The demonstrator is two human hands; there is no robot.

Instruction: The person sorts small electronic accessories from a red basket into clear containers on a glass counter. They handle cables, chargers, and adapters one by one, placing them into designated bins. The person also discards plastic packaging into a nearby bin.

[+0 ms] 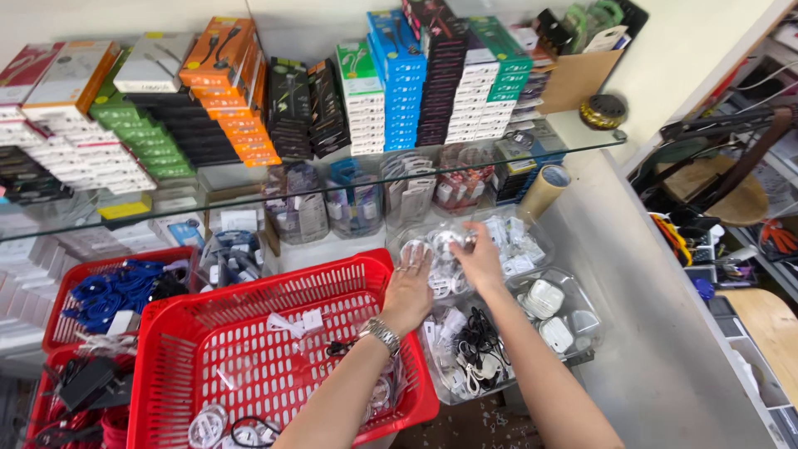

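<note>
Hands over clear tubs of bagged white cables, under a glass shelf of stacked boxes.

Head view: glass shelf (573,133) carries rows of slim orange, green, blue and black boxes (399,91); a tape roll (544,191) leans at its right end. Below left, a red plastic basket (166,366) holds a few loose bagged cables, with another red basket of blue cables (108,295) behind it. Left hand (407,291), wristwatch (380,333) on the wrist, lies flat with fingers spread on the clear tub (524,249), its forearm crossing the basket's corner. Right hand (480,259) is closed around a small clear bag of coiled white cable (445,243), held just above that tub. Nearer tubs hold white chargers (544,299) and black-and-white cables (474,349).
</note>
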